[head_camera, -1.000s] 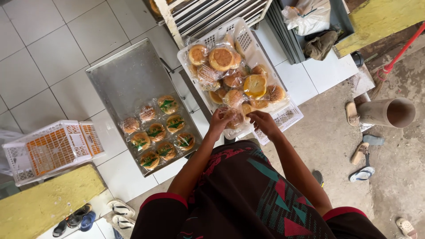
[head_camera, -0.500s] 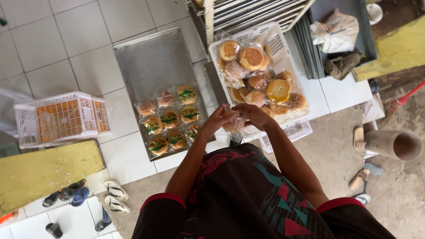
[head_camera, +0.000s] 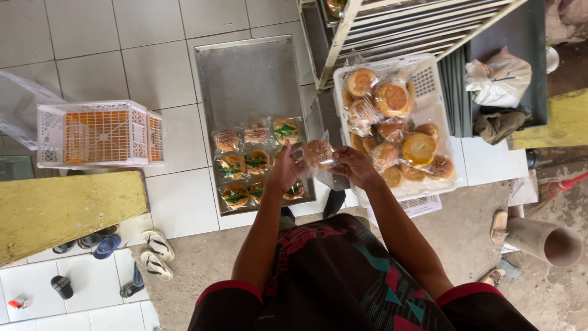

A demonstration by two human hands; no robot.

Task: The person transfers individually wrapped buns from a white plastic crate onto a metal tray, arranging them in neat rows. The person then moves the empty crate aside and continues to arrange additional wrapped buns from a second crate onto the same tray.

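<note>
Wrapped bun [head_camera: 318, 151] held over metal tray [head_camera: 245, 79] — white tiled floor [head_camera: 92, 49] beneath.

White lattice plastic crate with orange lining [head_camera: 98, 133] on pale floor tiles; yellow painted concrete ledge [head_camera: 67, 211]; scattered sandals [head_camera: 153, 254]; white metal rack [head_camera: 392, 27]; crumpled whitish bag, possibly cloth [head_camera: 497, 76].

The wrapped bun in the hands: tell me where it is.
In the head view the wrapped bun sits between the left hand and right hand, above the gap between the metal tray and white basket.
</note>
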